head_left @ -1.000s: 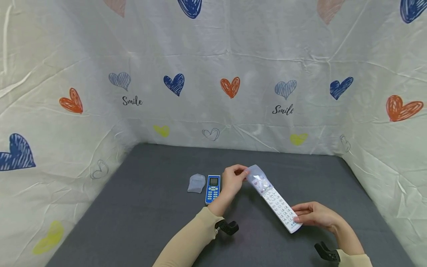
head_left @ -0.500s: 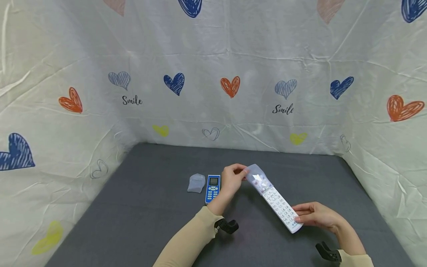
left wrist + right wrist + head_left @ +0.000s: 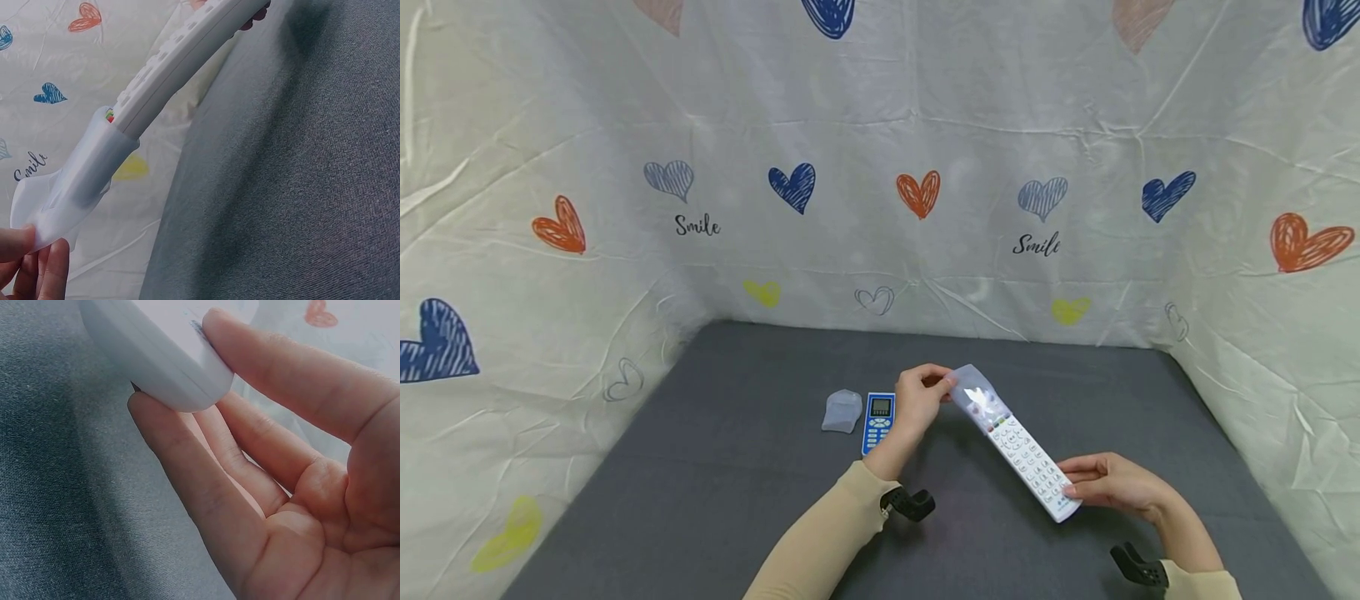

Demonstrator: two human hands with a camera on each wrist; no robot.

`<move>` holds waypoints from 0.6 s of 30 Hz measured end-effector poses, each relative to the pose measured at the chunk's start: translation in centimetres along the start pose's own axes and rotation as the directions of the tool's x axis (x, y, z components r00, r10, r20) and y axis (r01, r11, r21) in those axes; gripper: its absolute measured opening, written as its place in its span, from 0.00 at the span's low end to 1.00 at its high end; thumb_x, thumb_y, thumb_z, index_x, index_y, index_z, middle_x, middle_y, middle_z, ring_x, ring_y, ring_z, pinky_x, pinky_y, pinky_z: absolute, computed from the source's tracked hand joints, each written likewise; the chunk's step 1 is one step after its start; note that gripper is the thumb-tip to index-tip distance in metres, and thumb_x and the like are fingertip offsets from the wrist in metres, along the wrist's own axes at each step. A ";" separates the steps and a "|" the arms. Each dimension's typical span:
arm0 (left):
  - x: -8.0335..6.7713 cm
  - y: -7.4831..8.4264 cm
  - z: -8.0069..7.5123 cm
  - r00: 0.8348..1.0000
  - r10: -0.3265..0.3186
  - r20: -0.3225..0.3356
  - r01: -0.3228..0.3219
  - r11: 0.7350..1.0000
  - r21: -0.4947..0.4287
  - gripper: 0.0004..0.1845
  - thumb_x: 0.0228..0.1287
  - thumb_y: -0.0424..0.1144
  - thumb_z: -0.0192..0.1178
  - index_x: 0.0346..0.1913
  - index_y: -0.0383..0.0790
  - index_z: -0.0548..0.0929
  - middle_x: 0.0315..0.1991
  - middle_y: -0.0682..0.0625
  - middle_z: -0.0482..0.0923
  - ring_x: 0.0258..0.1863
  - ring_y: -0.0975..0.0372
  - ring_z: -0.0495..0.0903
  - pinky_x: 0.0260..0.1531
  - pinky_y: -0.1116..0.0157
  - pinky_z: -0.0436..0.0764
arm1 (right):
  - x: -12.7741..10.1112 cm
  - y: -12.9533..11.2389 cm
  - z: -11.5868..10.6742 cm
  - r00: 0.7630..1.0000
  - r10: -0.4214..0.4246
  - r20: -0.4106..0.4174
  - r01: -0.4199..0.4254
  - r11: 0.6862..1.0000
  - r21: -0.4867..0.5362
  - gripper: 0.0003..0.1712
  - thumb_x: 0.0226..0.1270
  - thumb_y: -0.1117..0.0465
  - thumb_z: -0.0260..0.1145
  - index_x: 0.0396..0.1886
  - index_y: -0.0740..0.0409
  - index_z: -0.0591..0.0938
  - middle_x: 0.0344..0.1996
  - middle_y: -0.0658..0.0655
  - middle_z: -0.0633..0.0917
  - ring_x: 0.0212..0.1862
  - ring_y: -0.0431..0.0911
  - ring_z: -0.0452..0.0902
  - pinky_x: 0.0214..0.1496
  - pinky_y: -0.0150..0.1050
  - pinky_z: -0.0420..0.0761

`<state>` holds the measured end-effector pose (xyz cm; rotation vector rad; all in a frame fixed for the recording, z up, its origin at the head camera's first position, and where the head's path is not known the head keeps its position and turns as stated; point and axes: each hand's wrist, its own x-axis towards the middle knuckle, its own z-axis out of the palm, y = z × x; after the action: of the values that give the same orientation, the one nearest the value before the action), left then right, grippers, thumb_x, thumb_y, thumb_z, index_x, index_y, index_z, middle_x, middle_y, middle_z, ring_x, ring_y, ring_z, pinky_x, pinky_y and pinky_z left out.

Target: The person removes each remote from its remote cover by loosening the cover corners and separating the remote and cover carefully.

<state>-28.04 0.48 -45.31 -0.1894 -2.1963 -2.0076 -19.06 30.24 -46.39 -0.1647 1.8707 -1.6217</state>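
The white remote (image 3: 1026,454) spanned both hands diagonally: right hand (image 3: 1112,483) pinched its near end, left hand (image 3: 919,397) pinched the clear sleeve (image 3: 976,398) at its far end.

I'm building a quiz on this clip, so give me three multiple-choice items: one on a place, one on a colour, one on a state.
1. Where does the blue remote lie?
A. Between the loose cover and the left hand
B. Right of the right hand
C. Against the back wall

2. What colour is the table?
A. White
B. Dark grey
C. Red

3. How far is the clear sleeve on the white remote?
A. Fully over it
B. Over the far end only
C. Off it, on the table

A: it sits between them. B: bare cloth shows grey. B: most keys lie uncovered.
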 end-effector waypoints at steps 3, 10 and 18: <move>-0.2 0.7 -0.1 1.000 -0.006 -0.001 0.006 1.000 -0.004 0.06 0.59 0.32 0.65 0.36 0.31 0.86 0.32 0.39 0.82 0.25 0.61 0.80 0.29 0.66 0.84 | 0.0 0.0 0.0 1.000 -0.006 0.006 0.006 1.000 0.003 0.35 0.61 0.63 0.67 0.62 0.79 0.66 0.46 0.55 0.85 0.46 0.42 0.82 0.48 0.37 0.82; 0.2 0.0 -0.1 1.000 -0.004 -0.014 0.004 1.000 -0.014 0.05 0.58 0.32 0.66 0.35 0.32 0.86 0.31 0.40 0.82 0.25 0.64 0.80 0.29 0.66 0.84 | 0.0 0.2 -0.1 1.000 -0.006 -0.001 0.006 1.000 0.000 0.34 0.61 0.63 0.67 0.62 0.78 0.67 0.47 0.56 0.85 0.46 0.42 0.82 0.48 0.37 0.82; 0.4 0.0 0.0 1.000 -0.010 -0.018 0.009 1.000 -0.016 0.04 0.58 0.32 0.65 0.34 0.34 0.86 0.31 0.42 0.82 0.24 0.64 0.80 0.28 0.67 0.84 | -0.1 -0.1 -0.1 1.000 0.000 -0.017 -0.001 1.000 -0.017 0.35 0.61 0.62 0.68 0.62 0.77 0.67 0.46 0.56 0.85 0.46 0.43 0.82 0.48 0.38 0.82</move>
<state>-28.40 0.44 -45.24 -0.1620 -2.1749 -2.0243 -19.08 30.32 -46.28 -0.1577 1.8978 -1.6124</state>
